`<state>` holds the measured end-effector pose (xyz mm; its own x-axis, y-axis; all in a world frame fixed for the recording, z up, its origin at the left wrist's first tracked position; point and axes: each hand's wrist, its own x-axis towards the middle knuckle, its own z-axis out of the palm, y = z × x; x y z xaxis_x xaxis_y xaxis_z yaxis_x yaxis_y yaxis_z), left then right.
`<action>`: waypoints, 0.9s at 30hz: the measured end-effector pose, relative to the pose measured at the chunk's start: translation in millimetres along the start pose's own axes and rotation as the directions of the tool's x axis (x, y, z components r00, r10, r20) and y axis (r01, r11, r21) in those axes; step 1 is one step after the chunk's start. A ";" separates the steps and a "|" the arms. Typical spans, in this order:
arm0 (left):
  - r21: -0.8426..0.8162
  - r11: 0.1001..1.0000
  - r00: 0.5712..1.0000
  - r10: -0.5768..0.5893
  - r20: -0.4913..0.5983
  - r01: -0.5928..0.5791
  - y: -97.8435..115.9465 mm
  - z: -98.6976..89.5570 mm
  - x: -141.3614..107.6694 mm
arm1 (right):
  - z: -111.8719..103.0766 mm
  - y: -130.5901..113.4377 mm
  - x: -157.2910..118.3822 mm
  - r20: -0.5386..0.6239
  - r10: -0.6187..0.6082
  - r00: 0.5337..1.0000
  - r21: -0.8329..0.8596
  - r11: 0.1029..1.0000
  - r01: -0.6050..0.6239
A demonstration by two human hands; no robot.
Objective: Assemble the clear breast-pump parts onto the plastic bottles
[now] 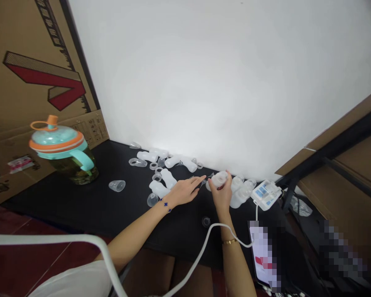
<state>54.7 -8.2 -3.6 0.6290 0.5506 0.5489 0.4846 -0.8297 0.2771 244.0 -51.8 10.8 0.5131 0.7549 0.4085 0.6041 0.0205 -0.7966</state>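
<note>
Two bare hands work over the black table [179, 227], close to the white wall [210, 82]. Right hand: fingers and thumb closed around a white bottle [219, 180], wrapping its side and leaving one rounded end exposed. We judge this a steadying grip, chosen to keep that end free. Left hand [184, 191]: palm down, fingers stretched out and apart from the thumb, no hold on anything that we can make out. Its fingertips point toward the bottle (a small clear piece [203, 182] shows between them, too blurred for us to say whether they touch it).

The bottle lies in the right hand's grasp, above the table, just beyond the left fingertips. Right of it we see capped bottles [241, 193] bunched together, beside a white box [266, 194]. To the left, loose white bottles [168, 178] lie on their sides among clear rings [157, 177] and a clear cap [152, 200]; we suppose they are spread out for easy picking. A small dark-looking cap [206, 221] sits apart, nearer us, between the forearms.
</note>
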 end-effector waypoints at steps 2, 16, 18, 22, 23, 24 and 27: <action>-0.001 1.000 1.000 -0.007 0.003 0.007 0.0 -0.3 0.1 | -5.6 1.9 4.7 -0.070 -0.026 0.997 -0.090 0.996 0.020; 0.025 0.999 0.999 -0.033 0.042 0.032 -0.9 -1.1 0.1 | -7.8 18.6 15.0 -0.047 0.000 0.999 -0.339 0.941 -0.015; 0.028 0.999 0.998 -0.034 0.044 0.033 -1.0 -0.7 0.0 | -8.3 18.9 15.5 -0.027 0.033 0.999 -0.350 0.936 -0.040; 0.020 0.999 0.999 -0.027 0.040 0.026 -1.5 0.5 -0.5 | -8.1 20.4 15.9 -0.014 0.052 0.999 -0.327 0.944 -0.054; 0.017 1.000 0.999 -0.025 0.037 0.024 -1.8 0.8 -0.8 | -7.8 20.9 15.8 -0.014 0.051 0.999 -0.316 0.947 -0.053; 0.016 1.000 0.999 -0.023 0.034 0.022 -2.1 1.2 -1.0 | -7.4 21.4 15.7 -0.013 0.054 0.998 -0.311 0.949 -0.055; 0.023 0.999 0.999 -0.022 0.032 0.022 -2.8 2.0 -1.2 | -6.2 22.9 15.5 0.000 0.062 0.998 -0.329 0.943 -0.058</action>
<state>53.7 -6.4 -6.6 0.6370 0.5716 0.5173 0.5120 -0.8153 0.2703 269.6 -43.7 1.7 0.5493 0.7548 0.3585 0.7400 -0.2402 -0.6282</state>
